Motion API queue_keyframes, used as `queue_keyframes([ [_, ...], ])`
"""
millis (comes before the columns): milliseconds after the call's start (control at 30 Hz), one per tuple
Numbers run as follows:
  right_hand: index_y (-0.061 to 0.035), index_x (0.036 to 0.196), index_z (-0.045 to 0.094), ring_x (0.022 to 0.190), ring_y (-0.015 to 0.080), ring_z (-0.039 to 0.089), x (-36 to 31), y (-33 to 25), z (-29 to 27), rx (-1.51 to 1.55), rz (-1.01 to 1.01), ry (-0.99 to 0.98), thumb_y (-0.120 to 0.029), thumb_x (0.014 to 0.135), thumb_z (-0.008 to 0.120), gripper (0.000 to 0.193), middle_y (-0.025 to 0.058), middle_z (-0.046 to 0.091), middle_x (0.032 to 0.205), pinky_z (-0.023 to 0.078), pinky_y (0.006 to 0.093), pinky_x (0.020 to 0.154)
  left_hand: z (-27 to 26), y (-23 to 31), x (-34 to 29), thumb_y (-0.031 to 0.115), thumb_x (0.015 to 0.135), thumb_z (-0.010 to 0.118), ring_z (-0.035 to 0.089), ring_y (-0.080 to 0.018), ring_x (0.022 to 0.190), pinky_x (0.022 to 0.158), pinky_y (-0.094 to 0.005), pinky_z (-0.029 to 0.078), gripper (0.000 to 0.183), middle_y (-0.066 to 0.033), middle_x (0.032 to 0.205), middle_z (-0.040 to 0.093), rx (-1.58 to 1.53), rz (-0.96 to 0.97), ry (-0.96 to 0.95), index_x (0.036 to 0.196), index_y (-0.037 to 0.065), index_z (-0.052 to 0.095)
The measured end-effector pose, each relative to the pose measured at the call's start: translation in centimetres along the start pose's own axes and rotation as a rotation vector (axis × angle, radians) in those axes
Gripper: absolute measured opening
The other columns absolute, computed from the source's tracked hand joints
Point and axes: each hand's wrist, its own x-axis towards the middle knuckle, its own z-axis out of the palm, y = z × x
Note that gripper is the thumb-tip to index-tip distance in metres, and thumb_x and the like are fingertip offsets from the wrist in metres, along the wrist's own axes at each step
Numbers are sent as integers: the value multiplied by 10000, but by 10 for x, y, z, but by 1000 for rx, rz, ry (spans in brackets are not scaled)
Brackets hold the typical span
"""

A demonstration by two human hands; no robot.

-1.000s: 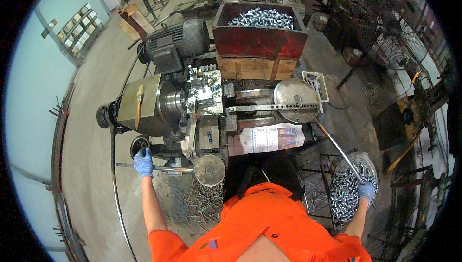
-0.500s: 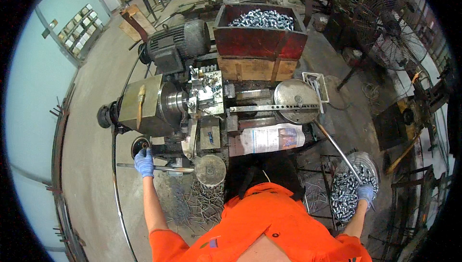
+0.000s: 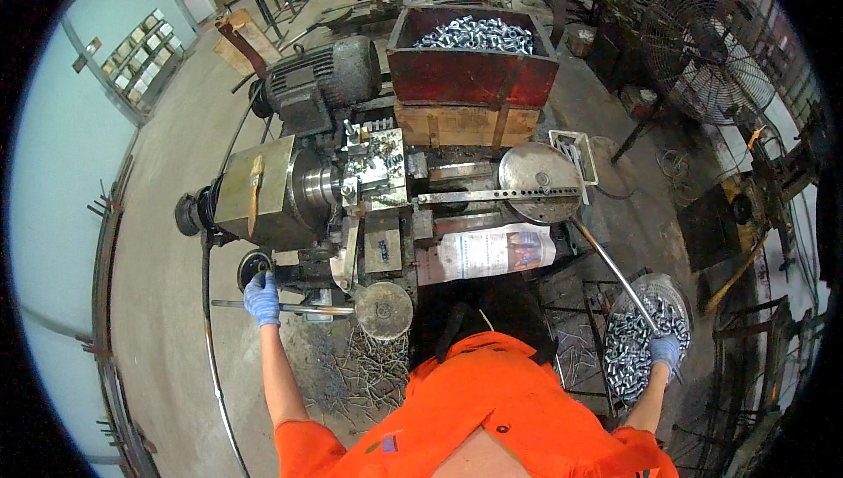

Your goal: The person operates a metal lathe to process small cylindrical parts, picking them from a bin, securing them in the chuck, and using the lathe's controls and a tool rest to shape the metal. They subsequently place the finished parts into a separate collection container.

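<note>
My left hand point(image 3: 262, 301), in a blue glove, has its fingers curled at the lower edge of a small black handwheel point(image 3: 252, 265); its fingertips are partly hidden. A horizontal metal bar point(image 3: 316, 309) passes beneath that hand and ends at a round steel disc point(image 3: 384, 311). To the right, my gloved right hand point(image 3: 666, 351) is closed around the low end of a long steel lever rod point(image 3: 608, 260). This rod slants up to a larger round plate point(image 3: 537, 183) on the machine. Under the right hand stands a round basket of shiny metal parts point(image 3: 625, 357).
A lathe-like machine headstock point(image 3: 255, 188) carries a brush point(image 3: 255, 193), with a motor point(image 3: 325, 79) behind. A red box point(image 3: 474, 79) of metal parts stands beyond. Newspaper point(image 3: 492, 252) lies on the bed, a fan point(image 3: 707, 48) stands far right, and scrap rods point(image 3: 378, 368) lie below.
The view has shifted very slightly. Both hands keep their places and their holds, and nothing else has visibly moved.
</note>
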Motion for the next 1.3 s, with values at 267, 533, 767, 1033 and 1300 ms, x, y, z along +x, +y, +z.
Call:
queue_keyframes([
  [267, -6, 824, 651, 876, 388, 607, -9, -12, -16, 31, 33, -40, -331, 691, 633, 351, 245, 623, 876, 490, 429, 765, -2, 6, -3, 311, 821, 587, 655, -257, 826, 752, -331, 480, 314, -134, 904, 669, -45, -12, -11, 968, 46, 671],
  [533, -85, 893, 658, 877, 351, 590, -40, -97, -32, 133, -316, 213, -413, 656, 642, 404, 179, 630, 924, 448, 411, 820, 2, 0, -3, 328, 814, 591, 652, -264, 805, 729, -343, 483, 312, -135, 880, 668, 9, -21, -33, 955, 63, 678],
  [767, -120, 1000, 655, 1085, 367, 500, -13, -191, -67, -80, -552, 129, -501, 740, 560, 471, 170, 606, 1062, 327, 455, 967, -7, 16, -3, 345, 794, 602, 642, -288, 787, 705, -376, 483, 311, -141, 854, 664, 119, -73, -112, 917, 73, 687],
  [1033, -157, 1086, 627, 1180, 365, 418, 110, -279, -97, -109, -488, 293, -467, 833, 489, 424, 130, 485, 1268, 255, 508, 1013, -7, 25, -11, 364, 791, 599, 624, -320, 775, 682, -410, 474, 296, -148, 823, 655, 216, -167, -101, 861, 91, 689],
  [1300, -94, 1285, 438, 1275, 372, 307, 75, -376, -106, -125, -744, 331, -475, 727, 619, 699, 191, 377, 1353, 232, 483, 1053, -1, 28, -19, 368, 786, 599, 610, -335, 763, 667, -432, 469, 287, -156, 799, 642, 272, -63, -16, 829, 94, 674],
])
